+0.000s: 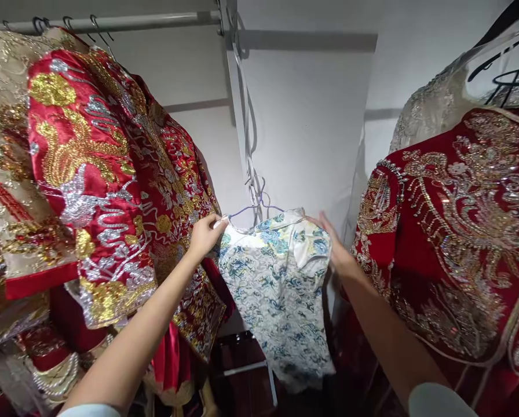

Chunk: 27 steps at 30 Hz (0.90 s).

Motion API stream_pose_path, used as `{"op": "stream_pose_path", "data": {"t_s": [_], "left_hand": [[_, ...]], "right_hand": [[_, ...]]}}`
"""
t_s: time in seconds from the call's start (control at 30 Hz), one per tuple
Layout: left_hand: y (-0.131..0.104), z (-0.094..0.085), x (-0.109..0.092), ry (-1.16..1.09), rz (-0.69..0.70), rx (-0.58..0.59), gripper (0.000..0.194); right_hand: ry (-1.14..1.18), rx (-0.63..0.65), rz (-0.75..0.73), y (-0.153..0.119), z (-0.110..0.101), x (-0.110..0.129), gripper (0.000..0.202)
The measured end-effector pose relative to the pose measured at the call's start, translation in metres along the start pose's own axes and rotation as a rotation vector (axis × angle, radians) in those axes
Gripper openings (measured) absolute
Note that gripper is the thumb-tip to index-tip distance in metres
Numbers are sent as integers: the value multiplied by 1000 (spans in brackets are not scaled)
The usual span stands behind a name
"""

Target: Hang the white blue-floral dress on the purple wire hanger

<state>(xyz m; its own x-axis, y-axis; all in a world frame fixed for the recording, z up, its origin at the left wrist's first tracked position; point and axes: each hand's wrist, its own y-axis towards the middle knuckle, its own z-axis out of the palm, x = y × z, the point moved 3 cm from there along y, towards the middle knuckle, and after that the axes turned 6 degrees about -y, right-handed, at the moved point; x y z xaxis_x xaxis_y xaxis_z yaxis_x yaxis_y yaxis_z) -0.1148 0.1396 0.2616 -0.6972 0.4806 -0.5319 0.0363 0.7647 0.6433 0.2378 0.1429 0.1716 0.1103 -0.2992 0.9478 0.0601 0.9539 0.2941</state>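
Floral garment before pale wall (shadow-barred)

Bright middle (dim below), edges stretched.

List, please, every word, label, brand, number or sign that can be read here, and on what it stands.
None can be read. The floral garment, its purple hanger, the red embroidered jacket at left and the red beaded garment at right show no legible lettering.
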Motion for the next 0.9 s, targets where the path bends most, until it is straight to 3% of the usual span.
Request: {"op": "stream_pose_path", "data": {"t_s": [0.1, 0.27, 0.4, 0.5, 0.63, 0.73, 0.9], "left_hand": [[23, -5, -15, 0, 35, 25, 43], [78, -13, -56, 61, 186, 82, 45], [116, -32, -80, 141, 247, -21, 40], [129, -55, -81, 197, 235, -111, 40], [117, -75, -69, 261, 176, -153, 39], [92, -74, -60, 293, 91, -187, 41], [62, -60, -50, 171, 19, -314, 35]], "right_hand": [[67, 66, 149, 10, -14, 18, 60], [139, 5, 76, 8, -19, 50, 33], [130, 21, 33, 36, -6, 90, 31], [72, -63, -110, 66, 7, 126, 34], [52, -93, -199, 73, 24, 140, 33], [53, -95, -169, 54, 28, 119, 32], [147, -113, -198, 34, 14, 76, 39]]}}
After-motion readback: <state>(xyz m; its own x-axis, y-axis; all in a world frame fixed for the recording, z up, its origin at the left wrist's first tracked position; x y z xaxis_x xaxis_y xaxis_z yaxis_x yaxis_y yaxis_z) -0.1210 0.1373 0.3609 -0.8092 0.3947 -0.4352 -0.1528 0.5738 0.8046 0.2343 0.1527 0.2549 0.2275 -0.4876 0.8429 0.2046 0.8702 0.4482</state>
